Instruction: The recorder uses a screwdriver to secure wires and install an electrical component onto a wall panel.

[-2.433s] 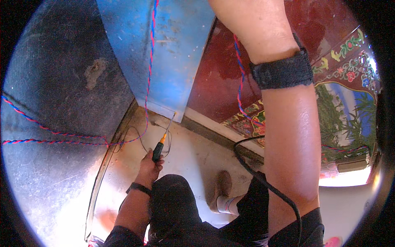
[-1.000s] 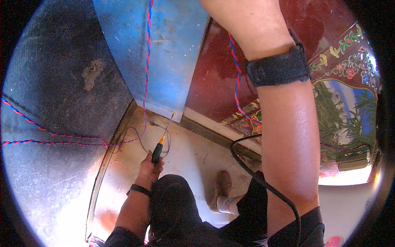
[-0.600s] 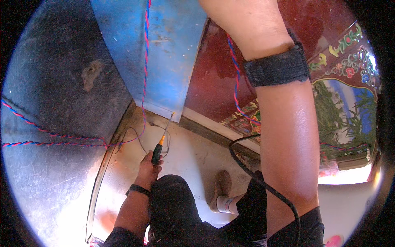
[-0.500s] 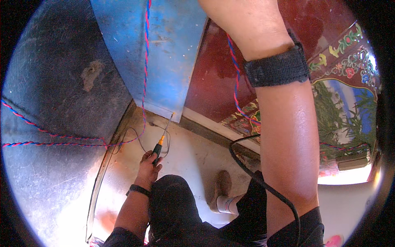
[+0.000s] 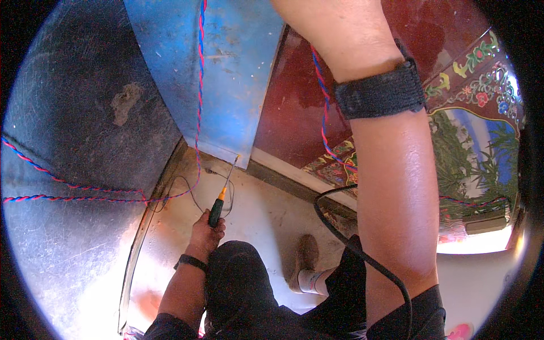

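My left hand (image 5: 209,229) grips the dark handle of a screwdriver (image 5: 216,212) with an orange collar. Its metal shaft reaches up to a small yellow fitting (image 5: 238,156) at the bottom edge of a blue panel (image 5: 192,68); whether the tip touches it I cannot tell. Red-and-blue twisted wire (image 5: 198,124) hangs over the panel. A thin dark wire (image 5: 229,205) loops around the screwdriver. My right hand (image 5: 331,22) is raised at the top edge, fingers out of frame, with a black band (image 5: 379,90) below it. A black cable (image 5: 385,272) crosses that forearm.
A scratched dark board (image 5: 68,107) stands at left, crossed by more twisted wire (image 5: 68,184). At right is a red painted piece of furniture (image 5: 283,113) with flowers and a landscape. My bent knee (image 5: 238,266) and shoe (image 5: 306,255) are on the pale floor (image 5: 260,215).
The whole view has shifted a little, and my right forearm sits slightly further left. The fingers of my left hand have shifted slightly on the screwdriver, whose position is almost the same.
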Demonstrator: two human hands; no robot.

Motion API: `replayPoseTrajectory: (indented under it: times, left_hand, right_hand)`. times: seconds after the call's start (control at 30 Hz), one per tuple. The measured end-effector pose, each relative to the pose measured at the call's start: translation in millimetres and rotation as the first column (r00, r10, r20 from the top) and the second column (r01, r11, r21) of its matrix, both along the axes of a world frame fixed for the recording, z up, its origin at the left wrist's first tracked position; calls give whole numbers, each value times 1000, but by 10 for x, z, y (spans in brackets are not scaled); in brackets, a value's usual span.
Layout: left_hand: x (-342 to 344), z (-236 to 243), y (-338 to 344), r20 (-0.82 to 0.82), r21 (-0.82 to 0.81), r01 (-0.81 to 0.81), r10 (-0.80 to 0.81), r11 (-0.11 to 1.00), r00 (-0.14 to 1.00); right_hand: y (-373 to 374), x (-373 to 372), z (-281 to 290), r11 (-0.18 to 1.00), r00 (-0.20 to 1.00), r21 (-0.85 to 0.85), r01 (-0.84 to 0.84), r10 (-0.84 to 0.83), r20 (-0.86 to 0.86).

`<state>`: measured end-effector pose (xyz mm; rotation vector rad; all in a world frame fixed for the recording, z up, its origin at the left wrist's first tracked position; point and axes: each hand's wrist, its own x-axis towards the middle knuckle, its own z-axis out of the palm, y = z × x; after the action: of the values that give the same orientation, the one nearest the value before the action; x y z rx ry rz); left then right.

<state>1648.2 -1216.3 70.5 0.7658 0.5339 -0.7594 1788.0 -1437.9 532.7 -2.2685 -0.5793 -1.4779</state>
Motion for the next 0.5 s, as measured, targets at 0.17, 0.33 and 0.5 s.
replayPoseTrajectory:
  times: [0.17,0.33,0.5]
  left_hand:
    - [-11,288,-54,-63,224,-149,167,963,984]
    - [27,247,-31,-162,-43,48,-54,998,985]
    - [22,352,221,-152,106,10,6,994,988]
  right_hand:
    - [44,29,-28,1000,999,-13,18,-17,33]
    - [16,11,-7,999,999,-24,34,-33,25]
    - [42,91,-113,999,1000,13,29,-29,8]
